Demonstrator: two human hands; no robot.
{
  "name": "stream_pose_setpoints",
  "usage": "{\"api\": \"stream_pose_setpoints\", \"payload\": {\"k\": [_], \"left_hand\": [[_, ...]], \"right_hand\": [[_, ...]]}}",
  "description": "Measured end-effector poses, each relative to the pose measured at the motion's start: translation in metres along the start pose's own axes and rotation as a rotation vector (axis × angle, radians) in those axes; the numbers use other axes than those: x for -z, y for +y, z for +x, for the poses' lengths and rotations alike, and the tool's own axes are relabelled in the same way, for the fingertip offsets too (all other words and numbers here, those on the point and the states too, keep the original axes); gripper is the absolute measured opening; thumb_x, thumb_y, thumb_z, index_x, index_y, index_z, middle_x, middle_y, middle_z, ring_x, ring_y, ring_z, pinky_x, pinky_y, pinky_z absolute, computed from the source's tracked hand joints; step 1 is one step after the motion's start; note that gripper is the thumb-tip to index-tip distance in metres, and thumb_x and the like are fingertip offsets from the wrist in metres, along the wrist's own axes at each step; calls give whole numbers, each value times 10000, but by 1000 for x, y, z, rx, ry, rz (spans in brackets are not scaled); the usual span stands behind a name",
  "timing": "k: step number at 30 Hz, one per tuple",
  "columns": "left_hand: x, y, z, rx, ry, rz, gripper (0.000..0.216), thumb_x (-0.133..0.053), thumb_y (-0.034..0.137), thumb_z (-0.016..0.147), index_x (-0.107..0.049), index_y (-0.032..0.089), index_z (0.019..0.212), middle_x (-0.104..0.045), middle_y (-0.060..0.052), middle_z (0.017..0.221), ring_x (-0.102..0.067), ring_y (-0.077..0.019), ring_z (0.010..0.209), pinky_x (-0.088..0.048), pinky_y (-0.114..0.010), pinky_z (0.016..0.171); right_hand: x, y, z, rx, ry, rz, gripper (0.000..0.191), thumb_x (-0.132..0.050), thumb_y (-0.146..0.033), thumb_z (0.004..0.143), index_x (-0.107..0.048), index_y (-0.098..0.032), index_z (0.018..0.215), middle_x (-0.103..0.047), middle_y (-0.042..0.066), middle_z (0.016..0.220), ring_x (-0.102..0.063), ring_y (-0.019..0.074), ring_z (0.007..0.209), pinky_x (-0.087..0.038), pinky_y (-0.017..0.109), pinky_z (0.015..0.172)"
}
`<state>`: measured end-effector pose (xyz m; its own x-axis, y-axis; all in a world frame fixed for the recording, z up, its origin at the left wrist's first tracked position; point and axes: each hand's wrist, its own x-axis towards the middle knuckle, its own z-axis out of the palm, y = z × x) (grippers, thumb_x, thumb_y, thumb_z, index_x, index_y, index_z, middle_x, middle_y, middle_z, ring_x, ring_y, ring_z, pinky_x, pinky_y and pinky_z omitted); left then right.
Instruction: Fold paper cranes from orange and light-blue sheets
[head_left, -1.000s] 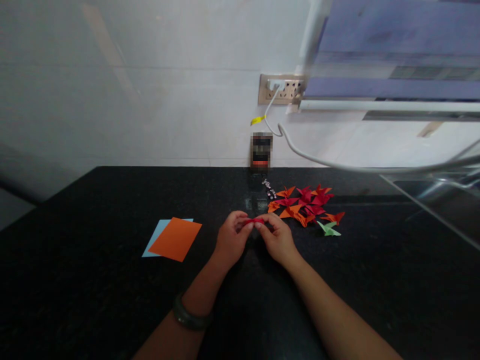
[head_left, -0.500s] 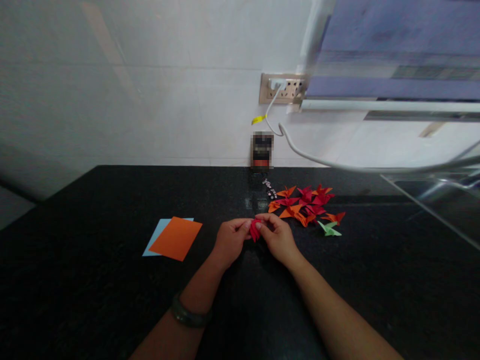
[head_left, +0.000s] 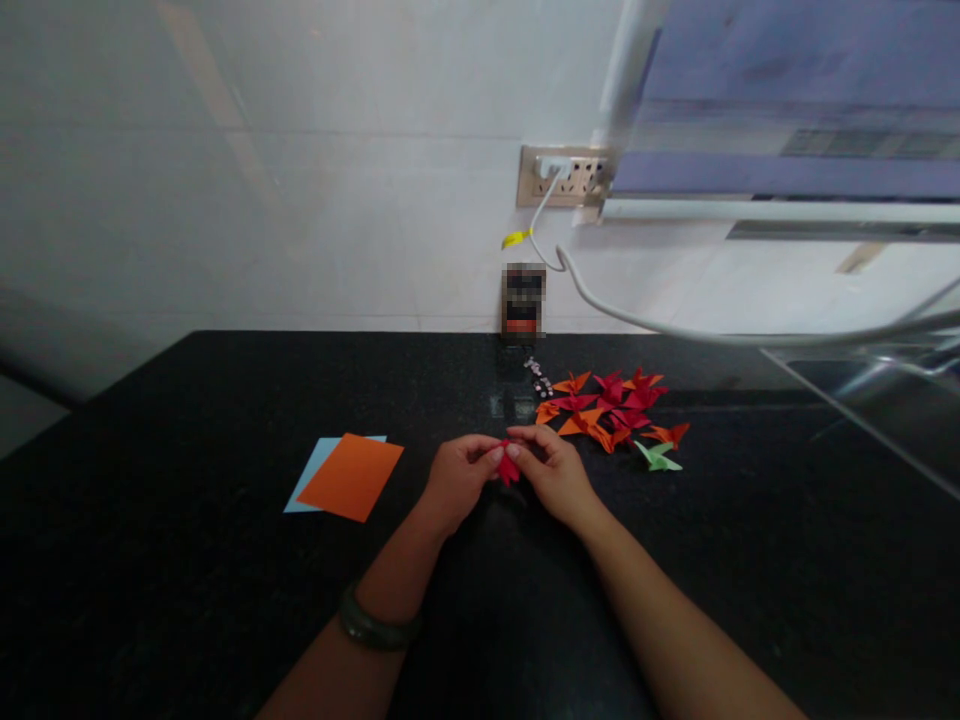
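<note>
Hands: left hand (head_left: 456,478) and right hand (head_left: 553,475) meet at the fingertips, both pinching red paper (head_left: 509,466) just above counter (head_left: 187,560) | Tip: probably best to align edges, then press the crease firmly | Pose: forearms converge, wrists low, bracelet (head_left: 367,628) on left | Around: orange sheet (head_left: 351,477) left; folded pile (head_left: 611,405) right

The small red folded paper piece (head_left: 509,466) is bright red, compact and narrow, with a pointed flap hanging toward 6 o'clock. It sits near the middle of the black stone counter (head_left: 187,560). Whether it touches the surface or is held just above it cannot be told. The left hand (head_left: 457,478) pinches its upper edge from 9 o'clock and the right hand (head_left: 556,476) from 3 o'clock. Fingertips cover its top, and its folds are too small to make out.
</note>
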<state>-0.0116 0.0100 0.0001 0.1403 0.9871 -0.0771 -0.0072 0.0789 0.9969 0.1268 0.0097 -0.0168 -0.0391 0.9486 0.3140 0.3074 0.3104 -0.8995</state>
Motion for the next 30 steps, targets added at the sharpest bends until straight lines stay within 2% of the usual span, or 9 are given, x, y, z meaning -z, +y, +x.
{"api": "stream_pose_setpoints", "payload": {"k": [5,10,13,15,18,22,24,26,30], "left_hand": [[-1,-6,0,-68,48,143,140,-569,267,674,-613,136,692,-609,-13,592,-546,-118,537,-426,-230,541],[0,-13,1,-155,45,324,166,-512,292,717,-595,156,671,-611,-9,598,-555,-132,561,-418,-237,560],[1,-12,1,-161,29,335,182,-501,293,725,-594,159,643,-605,-2,578,-546,-127,550,-413,-238,567],[0,-10,1,-128,28,265,185,-510,292,718,-585,154,621,-588,5,556,-533,-117,532,-410,-232,555],[-2,-5,-1,23,15,41,161,-547,286,693,-566,138,633,-570,10,545,-518,-97,503,-408,-216,520],[-3,-1,-2,215,-23,-296,163,-577,238,674,-545,153,810,-580,13,586,-526,-87,491,-422,-209,494],[-2,1,-1,248,-8,-391,203,-576,194,669,-518,176,862,-579,23,586,-516,-78,465,-424,-201,475],[-1,1,-1,256,-1,-431,169,-568,163,668,-511,178,826,-578,27,575,-507,-70,444,-425,-193,463],[0,0,0,248,-33,-482,109,-568,140,666,-531,158,766,-591,14,574,-533,-76,471,-444,-202,491]], "right_hand": [[1,-4,-2,-6,-103,-71,142,-476,-263,787,-578,-176,832,-597,18,718,-542,135,649,-425,245,599],[0,-7,-4,-17,-92,-189,162,-439,-247,798,-513,-171,675,-512,-19,565,-477,109,549,-372,207,524],[-4,-8,-5,-17,-103,-216,228,-408,-255,812,-476,-170,612,-479,-22,539,-449,102,527,-351,203,508],[-6,-8,-5,-24,-88,-229,285,-386,-280,823,-439,-173,564,-448,-24,521,-422,97,506,-335,203,489],[-5,-7,-3,-74,-92,-153,338,-383,-332,826,-399,-177,527,-397,-37,485,-381,86,466,-312,197,446],[1,-5,0,-146,-142,111,320,-364,-373,837,-497,-160,639,-428,-38,514,-388,73,432,-323,191,417],[4,-5,1,-150,-146,243,219,-437,-354,807,-540,-166,851,-450,-42,578,-411,70,448,-343,187,421],[5,-5,1,-139,-171,318,259,-512,-324,764,-529,-187,984,-458,-41,629,-431,74,486,-367,186,435],[5,-5,1,-127,-232,306,216,-548,-294,738,-599,-177,912,-510,-10,693,-459,85,554,-399,201,480]]}}
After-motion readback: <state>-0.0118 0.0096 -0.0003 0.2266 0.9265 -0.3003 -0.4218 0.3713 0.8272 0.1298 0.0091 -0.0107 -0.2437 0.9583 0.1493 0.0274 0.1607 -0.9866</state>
